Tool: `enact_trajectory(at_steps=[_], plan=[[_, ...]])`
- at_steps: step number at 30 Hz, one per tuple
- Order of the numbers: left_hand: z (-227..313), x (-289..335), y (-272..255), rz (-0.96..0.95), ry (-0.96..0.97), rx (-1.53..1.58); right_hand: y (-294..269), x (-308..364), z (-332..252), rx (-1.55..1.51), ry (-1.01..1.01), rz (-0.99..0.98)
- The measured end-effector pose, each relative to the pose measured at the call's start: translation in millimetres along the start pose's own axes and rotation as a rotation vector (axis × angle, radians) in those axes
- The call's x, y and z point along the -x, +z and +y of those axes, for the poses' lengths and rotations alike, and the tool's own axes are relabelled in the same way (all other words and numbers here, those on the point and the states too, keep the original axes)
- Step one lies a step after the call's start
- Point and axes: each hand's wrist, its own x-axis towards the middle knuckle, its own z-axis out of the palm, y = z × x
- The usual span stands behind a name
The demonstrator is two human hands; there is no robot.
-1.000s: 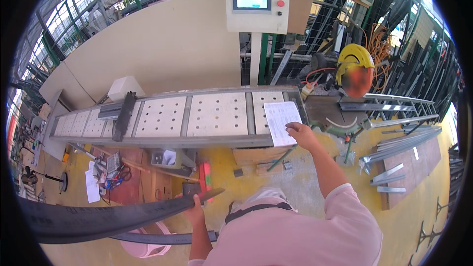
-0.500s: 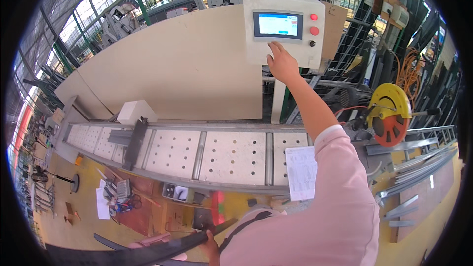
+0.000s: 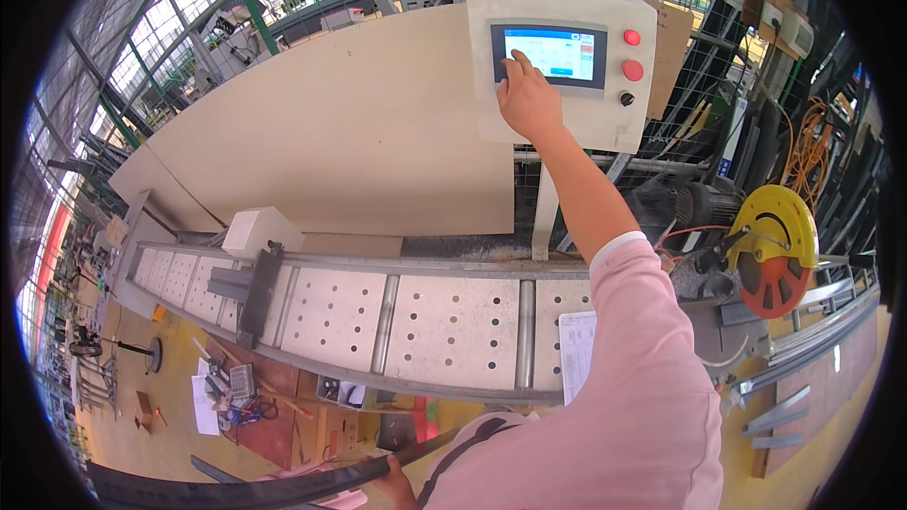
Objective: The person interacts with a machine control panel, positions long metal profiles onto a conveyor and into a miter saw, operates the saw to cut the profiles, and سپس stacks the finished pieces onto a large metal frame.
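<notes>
My right hand reaches up to a control box, its fingers stretched out over the left part of the lit touchscreen. A fingertip appears to touch the display; the exact contact is hard to make out. Two red buttons and a black knob sit to the right of the screen. Low in the view, my left hand is closed round a long dark metal profile, which slants out to the lower left. Part of that hand is hidden by the profile and my body.
A long bench with perforated plates and rollers crosses the view, bearing a dark stop block and a paper sheet. At right stands a cut-off saw with a yellow guard, near stacked metal lengths. Tools lie below left.
My right hand has moved up from below the screen onto its left part. The view has shifted slightly. My left hand still grips the dark profile, now lower in the view.
</notes>
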Motion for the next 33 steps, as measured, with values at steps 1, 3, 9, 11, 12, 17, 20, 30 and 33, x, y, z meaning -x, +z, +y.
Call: enact_trajectory(at_steps=[1, 3, 9, 11, 12, 17, 20, 30, 33], plan=[[-1, -3, 0, -0.004, -0.011, -0.016, 1, -1, 1, 0.007, 0.006, -0.019], [0, -7, 0, -0.013, -0.033, -0.051, 3, -2, 2, 0.021, 0.022, -0.059], [2, -11, 2, -0.028, -0.032, -0.055, 0, 18, 3, 0.029, -0.035, -0.029], [2, -13, 1, -0.029, -0.011, -0.065, 0, 20, 4, 0.020, -0.029, -0.031], [3, -14, 0, -0.029, -0.001, -0.071, 0, 20, 4, 0.014, -0.025, -0.032], [20, -19, 6, -0.028, 0.022, -0.087, -7, 14, -2, -0.002, -0.019, -0.019], [26, -20, 7, -0.032, 0.001, -0.112, -2, 12, 2, 0.021, 0.008, -0.055], [20, -9, 3, -0.060, 0.068, -0.151, -8, -4, -8, -0.008, -0.023, 0.017], [17, -8, 7, -0.025, 0.081, -0.114, -4, -7, -1, 0.035, 0.060, -0.087]])
